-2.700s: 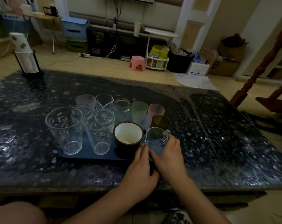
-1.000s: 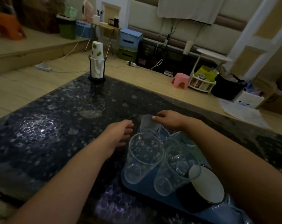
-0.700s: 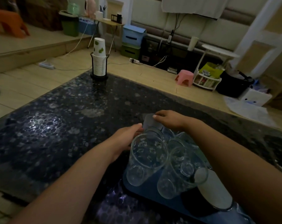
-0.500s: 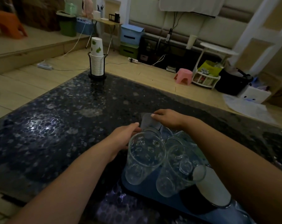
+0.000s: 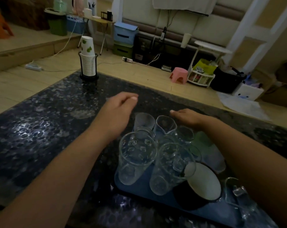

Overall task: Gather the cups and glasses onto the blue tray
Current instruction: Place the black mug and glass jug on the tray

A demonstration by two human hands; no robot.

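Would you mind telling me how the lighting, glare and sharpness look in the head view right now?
Head view: dim overall, the blue tray and clear glasses murky; pale glare patches on the dark speckled tabletop at left; left hand motion-blurred, right hand slightly sharper; wide-angle bending shows in the leaning paper cup stack.

Two bare arms are seen, one on each side. No sleeves are worn on the parts that are shown; both forearms are uncovered up to the edge of the picture. The left hand [image 5: 116, 111] and the right hand [image 5: 188, 118] are bare too. The fingernails are kept short, and pale nail tips can be seen on a few fingers. The light is dim, so finer marks cannot be told.
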